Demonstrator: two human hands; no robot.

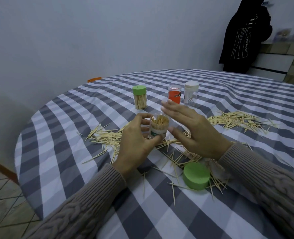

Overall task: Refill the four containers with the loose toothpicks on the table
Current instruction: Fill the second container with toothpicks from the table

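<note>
My left hand (136, 144) grips a clear open container (159, 127) packed with toothpicks, held just above the table centre. My right hand (194, 131) hovers beside it on the right, fingers straight and spread, holding nothing. A loose green lid (196, 175) lies near my right wrist. Farther back stand a green-lidded container (139, 97) full of toothpicks, an orange container (174, 96) and a white-lidded container (191, 93) that looks nearly empty. Loose toothpicks (237, 120) lie in piles on the right, and more toothpicks (106, 137) spread under and left of my hands.
The round table wears a grey and white checked cloth (74, 152). A dark garment (244, 37) hangs at the back right by a tiled counter. A pale chair back (3, 118) stands at the left edge, over a tiled floor.
</note>
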